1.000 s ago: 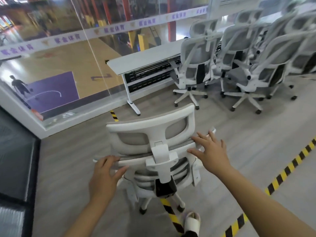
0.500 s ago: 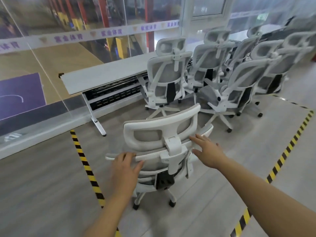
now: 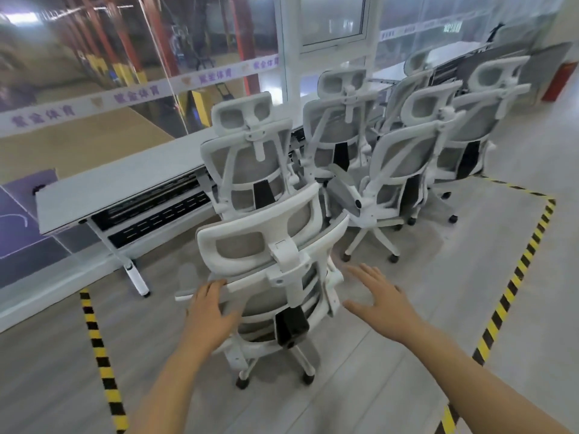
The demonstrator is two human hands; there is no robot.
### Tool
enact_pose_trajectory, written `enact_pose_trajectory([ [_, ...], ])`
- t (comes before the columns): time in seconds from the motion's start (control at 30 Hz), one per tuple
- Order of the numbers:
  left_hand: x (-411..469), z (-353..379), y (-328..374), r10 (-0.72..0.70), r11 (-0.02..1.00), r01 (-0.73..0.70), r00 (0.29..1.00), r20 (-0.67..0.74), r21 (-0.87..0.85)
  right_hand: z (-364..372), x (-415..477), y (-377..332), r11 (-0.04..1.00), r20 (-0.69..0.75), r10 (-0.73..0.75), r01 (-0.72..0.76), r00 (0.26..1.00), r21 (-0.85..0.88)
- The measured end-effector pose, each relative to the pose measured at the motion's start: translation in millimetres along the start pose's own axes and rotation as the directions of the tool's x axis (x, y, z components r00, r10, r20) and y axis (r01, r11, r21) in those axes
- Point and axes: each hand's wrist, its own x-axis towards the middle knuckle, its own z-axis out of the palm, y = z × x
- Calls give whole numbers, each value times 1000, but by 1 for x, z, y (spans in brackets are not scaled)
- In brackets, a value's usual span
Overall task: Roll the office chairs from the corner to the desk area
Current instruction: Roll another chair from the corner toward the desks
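1. The fingers of my left hand lie nearly straight and a little apart on the top rim of the backrest; they press on it and are not wrapped round it; the thumb points right, over the mesh.
2. My right hand is spread wide, palm down, fingers apart and holding nothing; it hovers just beside the backrest's right edge; a sliver of floor shows between thumb and frame.
3. The chair in front of me is white with grey mesh; I see it from behind; its headrest slants up to the right; its castors are on the floor.
4. It stands just behind the other chairs; its headrest comes right up to the seat of the nearest one; whether they touch I cannot tell.
5. The other chairs crowd together, backs to me, along the desk; the desk is long and white and runs beside a glass wall; my chair is near the desk, not up against it.
6. Yellow-and-black tape runs across the floor to the left of my chair; a second strip runs to the right; my chair stands between them.
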Motion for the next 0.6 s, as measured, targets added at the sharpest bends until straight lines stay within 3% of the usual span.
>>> enact_pose_trajectory([
  [0.1, 8, 20, 65, -63, 997, 61, 997, 33, 57, -49, 12, 56, 996, -47, 39, -36, 998, 78],
  [0.23, 17, 63, 190, 119, 991, -122, 991, -53, -49, -107, 45, 123, 986, -128, 78, -58, 989, 154],
  [0.4, 66, 150, 330, 329, 940, -304, 929, 171, -157, -167, 82, 196, 968, -238, 104, -43, 966, 247],
  [0.6, 181, 273, 472, 398, 911, -338, 871, 288, -236, -274, 153, 340, 957, -269, 225, -161, 936, 241],
])
